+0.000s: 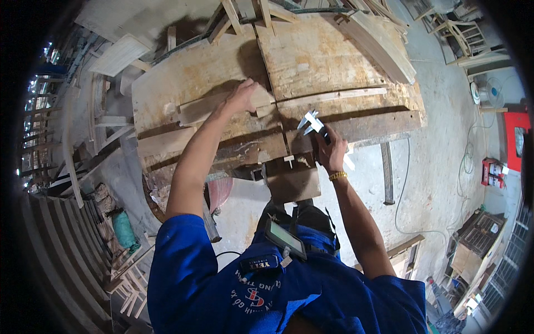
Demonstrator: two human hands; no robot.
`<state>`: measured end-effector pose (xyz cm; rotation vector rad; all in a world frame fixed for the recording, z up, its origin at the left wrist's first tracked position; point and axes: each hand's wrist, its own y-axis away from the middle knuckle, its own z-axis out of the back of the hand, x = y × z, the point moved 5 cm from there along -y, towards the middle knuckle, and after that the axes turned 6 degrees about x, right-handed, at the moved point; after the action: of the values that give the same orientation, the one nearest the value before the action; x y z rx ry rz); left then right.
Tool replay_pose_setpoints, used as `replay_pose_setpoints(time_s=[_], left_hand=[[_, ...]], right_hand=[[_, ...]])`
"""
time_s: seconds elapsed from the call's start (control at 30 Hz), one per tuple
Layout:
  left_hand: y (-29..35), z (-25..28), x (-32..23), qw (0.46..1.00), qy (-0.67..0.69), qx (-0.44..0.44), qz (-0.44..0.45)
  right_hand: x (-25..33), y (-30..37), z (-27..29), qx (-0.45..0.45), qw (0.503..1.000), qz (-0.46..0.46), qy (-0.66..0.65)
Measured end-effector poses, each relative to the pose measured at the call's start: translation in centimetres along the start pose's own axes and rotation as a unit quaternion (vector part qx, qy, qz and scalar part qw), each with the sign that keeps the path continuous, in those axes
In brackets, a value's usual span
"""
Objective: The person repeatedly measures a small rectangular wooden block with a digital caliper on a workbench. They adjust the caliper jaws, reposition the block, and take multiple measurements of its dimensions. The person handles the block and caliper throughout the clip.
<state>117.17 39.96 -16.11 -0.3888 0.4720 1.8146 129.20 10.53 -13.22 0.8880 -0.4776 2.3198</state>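
Note:
My left hand (243,96) is closed on the far edge of a pale wooden board (203,109), near its right end. The board rests on a worn plywood workbench (320,58). In my right hand (334,147) is a metal caliper (312,120), held over the near edge of the bench. Its jaws point up and left, apart from the board. My fingers cover part of the caliper's body.
Another wooden piece (164,142) lies at the bench's left side. A long thin strip (334,97) crosses its right half, and a thick plank (378,47) lies far right. Below the near edge is a cardboard-coloured box (293,183). A cable (401,195) runs over the floor.

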Motion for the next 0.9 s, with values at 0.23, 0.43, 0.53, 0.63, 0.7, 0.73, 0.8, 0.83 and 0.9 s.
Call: replay_pose_setpoints(time_s=[0.23,0.43,0.53,0.63,0.7,0.73,0.8,0.83,0.9], left_hand=[[0.2,0.2,-0.6,0.999,0.036,0.025,0.032],[3.2,2.1,0.2,0.992,-0.021,0.048,0.112],[5.7,3.8,1.4,0.977,-0.063,0.082,0.186],[-0.1,6.5,-6.0,0.999,-0.033,0.012,0.017],[-8.8,8.4,-17.2,0.993,-0.058,0.02,-0.106],[-13.7,9.1,-22.2,0.983,-0.079,0.037,-0.16],[-22.8,9.0,-26.9,0.961,-0.077,0.021,-0.266],[-27.0,8.7,-29.5,0.932,-0.123,0.01,-0.341],[-34.8,7.4,-30.6,0.938,-0.115,0.103,-0.311]], right_hand=[[-0.2,0.1,0.1,0.013,1.0,-0.011,-0.001],[-0.9,0.3,0.3,0.019,0.999,-0.04,-0.023],[0.1,0.0,-0.3,0.039,0.997,-0.04,-0.043],[0.0,0.3,0.5,0.044,0.998,-0.043,-0.02],[-1.0,0.8,1.2,0.03,0.996,-0.08,-0.026],[-1.5,1.0,1.7,0.01,0.997,-0.077,-0.002],[-0.6,0.7,1.6,0.039,0.996,-0.076,-0.025],[-0.7,0.6,1.8,0.047,0.995,-0.082,-0.022],[0.0,0.3,1.6,0.03,0.997,-0.057,-0.03]])
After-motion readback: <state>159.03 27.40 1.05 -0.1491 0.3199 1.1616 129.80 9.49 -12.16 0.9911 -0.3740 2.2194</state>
